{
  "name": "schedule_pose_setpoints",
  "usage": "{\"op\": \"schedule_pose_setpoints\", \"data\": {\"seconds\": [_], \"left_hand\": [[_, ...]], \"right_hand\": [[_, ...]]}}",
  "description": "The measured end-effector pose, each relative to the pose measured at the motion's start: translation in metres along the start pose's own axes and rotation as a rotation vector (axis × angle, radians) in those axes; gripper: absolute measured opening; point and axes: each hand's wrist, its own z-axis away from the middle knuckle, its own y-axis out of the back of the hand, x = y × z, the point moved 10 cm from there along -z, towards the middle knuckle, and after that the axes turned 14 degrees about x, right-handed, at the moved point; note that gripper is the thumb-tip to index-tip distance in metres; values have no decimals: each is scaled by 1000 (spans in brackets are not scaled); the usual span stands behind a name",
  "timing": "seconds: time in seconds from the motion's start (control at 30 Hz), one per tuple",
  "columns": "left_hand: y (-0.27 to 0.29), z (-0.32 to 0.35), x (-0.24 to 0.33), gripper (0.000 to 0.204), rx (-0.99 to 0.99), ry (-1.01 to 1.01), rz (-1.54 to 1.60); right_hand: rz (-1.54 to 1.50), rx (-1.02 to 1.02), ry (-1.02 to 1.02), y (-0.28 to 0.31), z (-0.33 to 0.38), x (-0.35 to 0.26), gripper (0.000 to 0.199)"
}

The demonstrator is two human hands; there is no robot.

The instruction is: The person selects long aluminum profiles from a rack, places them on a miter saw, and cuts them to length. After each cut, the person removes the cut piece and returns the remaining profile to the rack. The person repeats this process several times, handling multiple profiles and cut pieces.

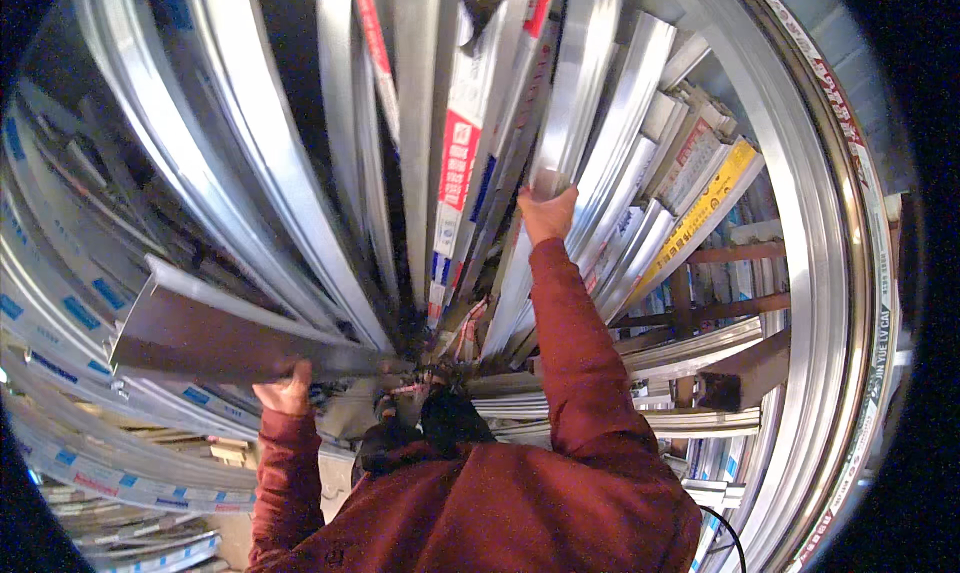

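Observation:
My left hand (287, 389) is closed on the edge of a wide dark brown metal profile (215, 338) with a pale, lipped rim. The profile slants out to the left, and its lower end runs toward the floor by my feet. Farther off on the right, my right hand (550, 215) is wrapped round a long silver aluminium profile (575, 93) standing upright among others. Part of its grip is hidden behind the back of the hand. Beside that profile stands a white-wrapped bundle (465, 143) with a red label.
Tall silver profiles (235, 103) lean at the left and ahead. Wrapped lengths (80, 313) are stacked at the far left. A yellow-labelled bundle (700, 208) and shelves of profiles (700, 348) stand at the right. A dark square tube end (735, 383) juts out near my right elbow.

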Motion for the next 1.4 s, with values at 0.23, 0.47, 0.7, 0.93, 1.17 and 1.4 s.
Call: {"op": "schedule_pose_setpoints", "data": {"seconds": [0.23, 0.47, 0.7, 0.93, 1.17, 1.4], "left_hand": [[12, -1, 3, 16, -36, -80, -192], [27, 17, -35, 58, -204, 173, -121], [42, 34, -4, 74, -302, 73, 73], [53, 48, 18, 61, -452, 176, 231], [75, 27, -7, 51, -320, 68, 86], [83, 0, -52, 50, -161, 181, 239]], "right_hand": [[-176, -65, 190, 86, 86, -44, 81], [-518, -191, 159, 158, 190, -118, 80], [-660, -477, 320, 171, 351, -176, 89], [-486, -600, 225, 147, 418, -182, 79], [-372, -416, 433, 153, 410, -189, 76], [-212, 105, 197, 185, 222, -108, 98]]}}
